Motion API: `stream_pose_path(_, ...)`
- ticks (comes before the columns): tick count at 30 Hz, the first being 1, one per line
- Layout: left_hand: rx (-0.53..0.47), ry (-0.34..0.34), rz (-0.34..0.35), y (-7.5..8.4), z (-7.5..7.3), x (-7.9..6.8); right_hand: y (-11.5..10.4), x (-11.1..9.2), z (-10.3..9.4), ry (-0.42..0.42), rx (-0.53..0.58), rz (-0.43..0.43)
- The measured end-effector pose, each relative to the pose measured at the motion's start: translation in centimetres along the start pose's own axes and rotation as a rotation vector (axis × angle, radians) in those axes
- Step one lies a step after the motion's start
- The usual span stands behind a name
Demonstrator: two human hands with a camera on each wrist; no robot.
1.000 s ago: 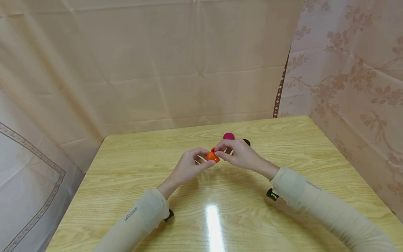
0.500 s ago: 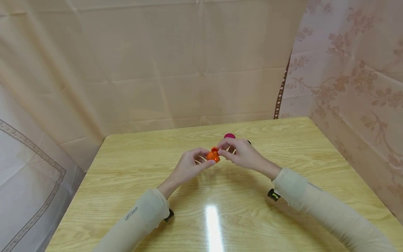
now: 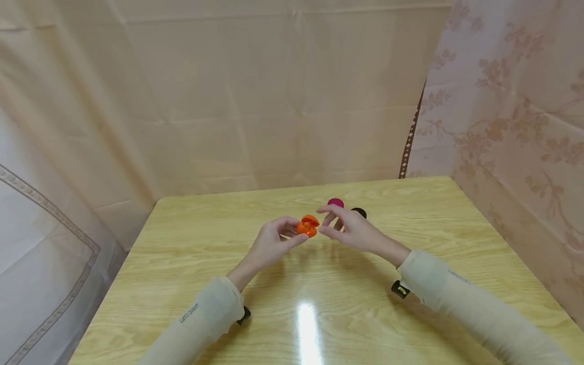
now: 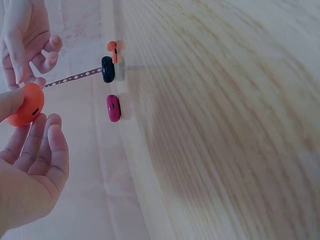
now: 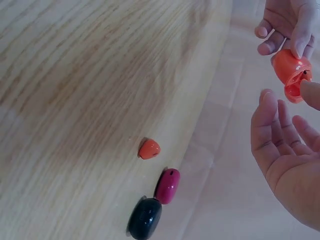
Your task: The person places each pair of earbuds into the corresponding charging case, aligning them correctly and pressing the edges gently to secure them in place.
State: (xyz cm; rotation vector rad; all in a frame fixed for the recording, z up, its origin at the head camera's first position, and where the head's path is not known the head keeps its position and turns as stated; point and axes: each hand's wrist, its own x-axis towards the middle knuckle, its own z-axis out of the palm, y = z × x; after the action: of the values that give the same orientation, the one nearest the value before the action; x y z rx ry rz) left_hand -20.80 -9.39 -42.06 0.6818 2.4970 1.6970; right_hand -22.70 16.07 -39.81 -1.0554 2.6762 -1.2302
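Observation:
An orange earbud case (image 3: 304,231) with its lid raised is pinched between the thumb and fingers of my left hand (image 3: 272,239), held above the table. Inside it, an orange earbud (image 5: 306,75) shows in the right wrist view. My right hand (image 3: 353,230) is just right of the case, its thumb and fingers spread apart and holding nothing. In the right wrist view the right thumb overlaps the case's opening. A second orange earbud (image 5: 149,149) lies on the table, hidden in the head view.
A magenta case (image 3: 335,202) and a black case (image 3: 359,212) lie on the wooden table (image 3: 205,218) behind the right hand. Curtains hang along the table's back and sides.
My right hand has let go of the orange case and drawn back slightly to the right. The case's open lid now shows more fully. The left hand keeps its hold.

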Motion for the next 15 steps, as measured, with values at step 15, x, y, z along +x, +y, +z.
stream_pose_path(15, -0.018, 0.068, 0.013, -0.3, 0.5, 0.0, 1.2, -0.3, 0.4, -0.093, 0.114, 0.021)
